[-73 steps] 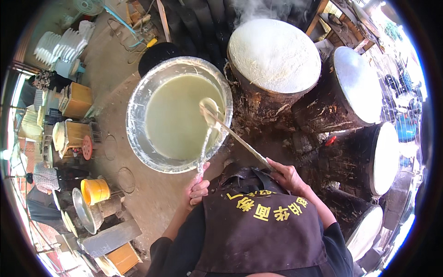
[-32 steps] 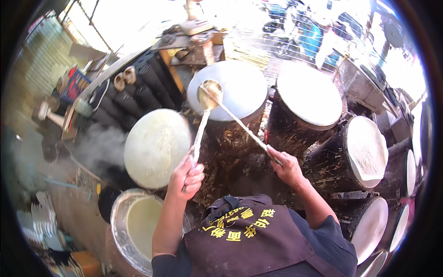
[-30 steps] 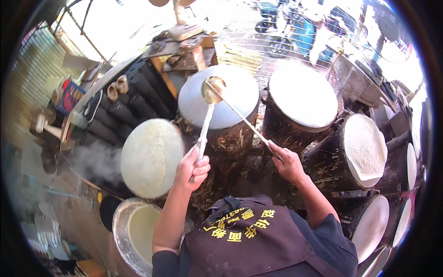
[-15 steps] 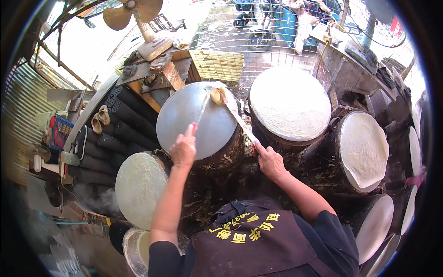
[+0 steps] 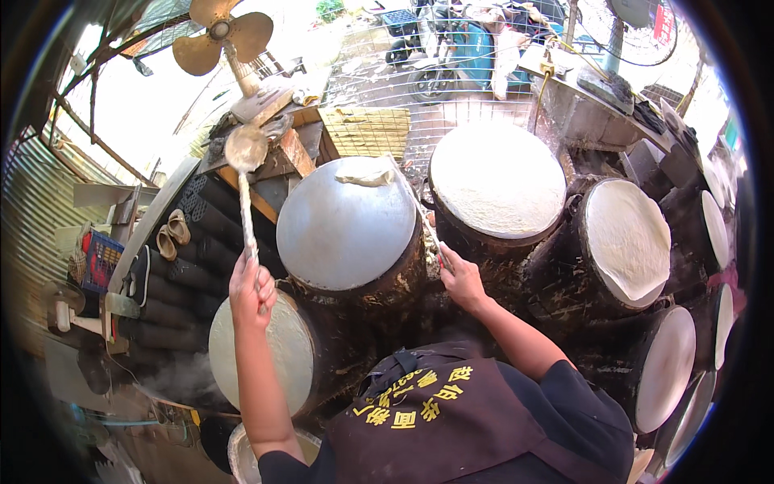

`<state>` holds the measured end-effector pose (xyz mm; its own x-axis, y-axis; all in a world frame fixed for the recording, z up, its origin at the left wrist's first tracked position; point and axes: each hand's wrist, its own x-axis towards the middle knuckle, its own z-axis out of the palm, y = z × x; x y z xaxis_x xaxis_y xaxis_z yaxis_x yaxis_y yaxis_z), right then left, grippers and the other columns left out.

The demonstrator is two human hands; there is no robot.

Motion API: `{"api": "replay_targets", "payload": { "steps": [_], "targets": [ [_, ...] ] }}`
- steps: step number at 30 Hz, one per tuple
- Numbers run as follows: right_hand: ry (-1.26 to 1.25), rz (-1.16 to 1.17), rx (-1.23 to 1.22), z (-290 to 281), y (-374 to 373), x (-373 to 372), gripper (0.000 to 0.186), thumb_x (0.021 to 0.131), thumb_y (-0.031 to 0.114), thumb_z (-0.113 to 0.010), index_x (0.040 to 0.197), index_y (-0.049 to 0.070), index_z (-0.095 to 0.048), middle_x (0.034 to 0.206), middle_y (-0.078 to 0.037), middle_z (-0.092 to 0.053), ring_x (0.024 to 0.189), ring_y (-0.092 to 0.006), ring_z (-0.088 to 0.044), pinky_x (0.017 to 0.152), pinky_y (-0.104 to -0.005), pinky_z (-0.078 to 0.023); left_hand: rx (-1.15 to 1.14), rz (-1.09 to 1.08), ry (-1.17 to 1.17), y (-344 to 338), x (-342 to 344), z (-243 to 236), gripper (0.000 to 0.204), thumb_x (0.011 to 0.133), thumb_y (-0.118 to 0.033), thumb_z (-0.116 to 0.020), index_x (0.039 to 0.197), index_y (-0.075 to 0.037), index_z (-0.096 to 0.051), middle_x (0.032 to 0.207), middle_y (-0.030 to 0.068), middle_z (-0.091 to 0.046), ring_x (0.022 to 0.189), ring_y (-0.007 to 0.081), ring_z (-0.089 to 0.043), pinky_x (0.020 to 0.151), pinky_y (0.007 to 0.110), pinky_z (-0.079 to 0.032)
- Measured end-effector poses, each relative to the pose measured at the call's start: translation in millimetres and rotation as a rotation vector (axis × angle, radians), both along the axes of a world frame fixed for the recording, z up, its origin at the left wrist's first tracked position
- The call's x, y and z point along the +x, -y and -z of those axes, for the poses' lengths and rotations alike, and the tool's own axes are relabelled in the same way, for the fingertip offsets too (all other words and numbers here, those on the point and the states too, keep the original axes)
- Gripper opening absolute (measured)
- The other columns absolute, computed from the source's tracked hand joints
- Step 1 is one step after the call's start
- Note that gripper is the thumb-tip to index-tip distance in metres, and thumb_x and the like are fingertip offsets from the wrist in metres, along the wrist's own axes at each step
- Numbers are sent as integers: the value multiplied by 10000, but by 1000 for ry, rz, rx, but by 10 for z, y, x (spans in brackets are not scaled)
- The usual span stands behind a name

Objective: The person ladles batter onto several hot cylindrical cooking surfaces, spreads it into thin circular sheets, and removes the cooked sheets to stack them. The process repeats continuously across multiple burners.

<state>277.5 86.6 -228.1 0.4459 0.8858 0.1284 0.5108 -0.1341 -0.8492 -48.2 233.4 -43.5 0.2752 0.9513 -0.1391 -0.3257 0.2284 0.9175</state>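
Ladle [image 5: 247, 149] with a pale-smeared handle points away from the person, left of a round grey griddle [image 5: 343, 234]; the left hand [image 5: 252, 290] is wrapped around the handle's near end. On the griddle's far right part lies a small patch of creamy batter [image 5: 367, 174]. Past its right rim slants a long spatula [image 5: 429, 226], clasped at the near end by the right hand [image 5: 462, 277]. A white-coated griddle [image 5: 498, 181] stands to the right, black briquettes [image 5: 181, 278] to the left, a three-bladed fan [image 5: 222, 32] far left.
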Motion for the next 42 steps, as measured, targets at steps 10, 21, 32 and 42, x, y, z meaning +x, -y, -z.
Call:
{"api": "replay_targets", "payload": {
  "steps": [10, 21, 32, 42],
  "targets": [
    [56, -33, -26, -91, -692, -132, 524, 777, 82, -566, 1298, 112, -511, 957, -256, -640, 912, -395, -631, 824, -443, -504, -32, -85, 457, 1423, -1318, -175, 505, 1030, -254, -369, 1477, -107, -185, 633, -21, -311, 423, 43, -292, 310, 185, -278],
    [189, -151, -217, 31, -1341, -425, 520, 784, 48, -532, 1300, 109, -524, 1063, -215, -646, 938, -350, -646, 882, -411, -511, 173, -562, 550, 2514, -2052, -412, 523, 1009, -282, -423, 1448, -60, -246, 687, 7, -363, 448, 69, -317, 368, 201, -302],
    [282, -240, -377, -349, -1556, -830, 549, 802, 36, -430, 1328, 180, -499, 1093, -165, -654, 1008, -322, -632, 896, -393, -504, 185, -815, 627, 2780, -2319, -402, 469, 999, -248, -450, 1385, -16, -321, 746, 22, -386, 502, 84, -362, 351, 194, -313],
    [251, -155, -267, -234, -1647, 126, 436, 861, 49, -456, 1250, 209, -569, 1100, -112, -660, 972, -291, -646, 838, -390, -521, 290, -839, 389, 3198, -1736, -620, 489, 999, -248, -450, 1421, -59, -292, 739, 0, -355, 488, 62, -311, 348, 188, -287]
  ]
}}
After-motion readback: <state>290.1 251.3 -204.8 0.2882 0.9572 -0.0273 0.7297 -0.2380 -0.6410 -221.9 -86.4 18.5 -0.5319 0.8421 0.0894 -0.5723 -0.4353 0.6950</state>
